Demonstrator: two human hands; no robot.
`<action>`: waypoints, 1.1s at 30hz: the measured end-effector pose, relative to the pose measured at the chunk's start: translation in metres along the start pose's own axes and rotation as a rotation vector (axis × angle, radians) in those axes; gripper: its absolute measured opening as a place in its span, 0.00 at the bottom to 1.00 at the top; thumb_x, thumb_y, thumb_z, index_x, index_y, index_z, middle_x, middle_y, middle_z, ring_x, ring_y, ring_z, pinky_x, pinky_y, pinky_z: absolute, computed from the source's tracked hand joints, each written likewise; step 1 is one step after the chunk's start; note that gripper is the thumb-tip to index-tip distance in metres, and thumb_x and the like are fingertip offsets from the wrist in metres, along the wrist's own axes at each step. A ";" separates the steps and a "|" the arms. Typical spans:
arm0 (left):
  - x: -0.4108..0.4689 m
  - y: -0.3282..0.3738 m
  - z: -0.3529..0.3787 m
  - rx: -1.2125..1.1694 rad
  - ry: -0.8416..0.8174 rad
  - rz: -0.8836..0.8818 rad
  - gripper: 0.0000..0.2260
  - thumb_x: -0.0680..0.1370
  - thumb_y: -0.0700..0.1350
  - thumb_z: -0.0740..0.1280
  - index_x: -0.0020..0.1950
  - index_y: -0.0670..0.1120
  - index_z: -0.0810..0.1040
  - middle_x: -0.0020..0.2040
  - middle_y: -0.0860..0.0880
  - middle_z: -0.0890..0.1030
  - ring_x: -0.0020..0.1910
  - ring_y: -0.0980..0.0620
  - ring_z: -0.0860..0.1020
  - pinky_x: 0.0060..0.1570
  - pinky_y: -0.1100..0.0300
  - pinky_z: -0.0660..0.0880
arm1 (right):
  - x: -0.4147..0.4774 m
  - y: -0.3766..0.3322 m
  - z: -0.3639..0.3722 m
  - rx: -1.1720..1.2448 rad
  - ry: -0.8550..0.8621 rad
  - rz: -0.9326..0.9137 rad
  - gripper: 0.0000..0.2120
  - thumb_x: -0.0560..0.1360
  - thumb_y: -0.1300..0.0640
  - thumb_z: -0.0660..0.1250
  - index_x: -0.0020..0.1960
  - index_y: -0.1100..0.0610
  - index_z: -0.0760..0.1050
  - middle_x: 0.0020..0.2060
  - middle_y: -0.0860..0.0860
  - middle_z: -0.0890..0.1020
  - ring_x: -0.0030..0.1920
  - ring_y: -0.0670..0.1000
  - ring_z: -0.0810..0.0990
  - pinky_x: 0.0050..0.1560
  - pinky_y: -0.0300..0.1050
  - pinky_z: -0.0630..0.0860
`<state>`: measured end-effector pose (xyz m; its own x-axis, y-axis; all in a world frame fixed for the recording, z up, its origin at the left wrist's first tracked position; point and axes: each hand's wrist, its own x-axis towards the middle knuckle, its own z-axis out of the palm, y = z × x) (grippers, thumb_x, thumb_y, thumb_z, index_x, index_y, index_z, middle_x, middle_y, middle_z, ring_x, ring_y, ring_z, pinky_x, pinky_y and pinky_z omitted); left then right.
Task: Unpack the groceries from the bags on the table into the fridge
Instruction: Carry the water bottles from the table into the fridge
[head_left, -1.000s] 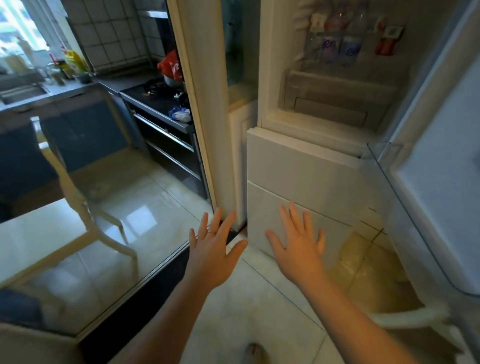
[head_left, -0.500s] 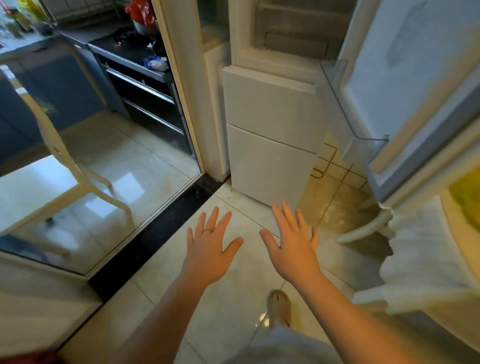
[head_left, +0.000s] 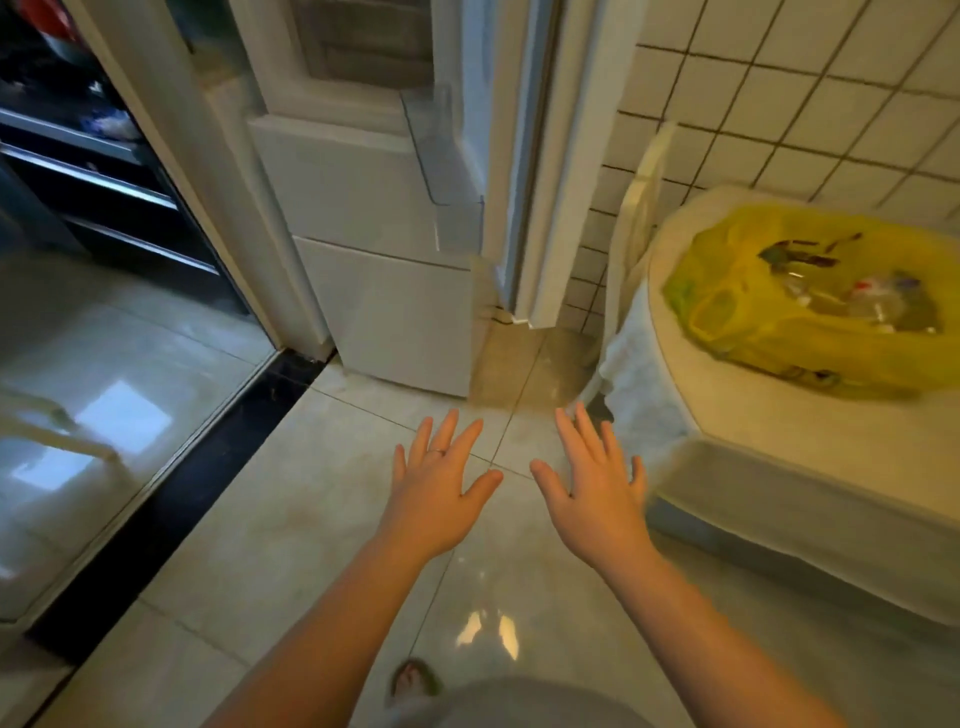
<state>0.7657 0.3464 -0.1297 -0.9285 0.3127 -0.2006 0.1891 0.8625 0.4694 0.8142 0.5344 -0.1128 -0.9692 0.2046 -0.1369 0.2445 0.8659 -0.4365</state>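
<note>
My left hand (head_left: 441, 483) and my right hand (head_left: 592, 488) hover palm-down over the tiled floor, fingers spread, holding nothing. A yellow plastic grocery bag (head_left: 810, 301) with packaged items inside lies on the round white table (head_left: 779, 441) at the right, a little beyond my right hand. The white fridge (head_left: 395, 270) stands ahead of both hands, its lower drawers shut and its upper door (head_left: 519, 156) swung open, seen edge-on.
A white chair (head_left: 639, 208) stands between the table and the tiled wall (head_left: 779, 104). A sliding glass door (head_left: 104, 415) with a black floor track (head_left: 171, 493) runs along the left. My foot (head_left: 415, 680) shows at the bottom.
The view has swung right: the fridge moved left in frame and the table with the yellow bag came fully into sight. Both hands stay spread and empty.
</note>
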 end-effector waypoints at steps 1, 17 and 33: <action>0.001 0.019 0.010 -0.006 -0.006 0.015 0.30 0.81 0.66 0.54 0.81 0.61 0.50 0.82 0.55 0.44 0.81 0.50 0.40 0.78 0.41 0.42 | -0.006 0.019 -0.009 0.002 0.010 0.015 0.31 0.80 0.34 0.50 0.80 0.39 0.44 0.80 0.39 0.42 0.80 0.50 0.40 0.77 0.64 0.41; 0.018 0.287 0.156 -0.002 -0.137 0.229 0.29 0.81 0.65 0.57 0.80 0.61 0.53 0.82 0.55 0.46 0.81 0.49 0.43 0.78 0.41 0.46 | -0.072 0.295 -0.132 0.098 0.119 0.272 0.31 0.81 0.38 0.55 0.80 0.40 0.48 0.80 0.38 0.43 0.80 0.49 0.44 0.76 0.65 0.45; 0.194 0.402 0.196 -0.130 -0.138 0.419 0.26 0.79 0.60 0.64 0.75 0.54 0.68 0.79 0.48 0.63 0.79 0.44 0.57 0.76 0.48 0.57 | 0.032 0.393 -0.187 0.098 0.190 0.421 0.31 0.80 0.35 0.53 0.80 0.39 0.49 0.80 0.38 0.46 0.80 0.49 0.44 0.76 0.62 0.44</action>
<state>0.7247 0.8321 -0.1486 -0.7275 0.6815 -0.0795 0.4891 0.5965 0.6364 0.8741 0.9667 -0.1224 -0.7708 0.6169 -0.1590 0.6106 0.6442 -0.4606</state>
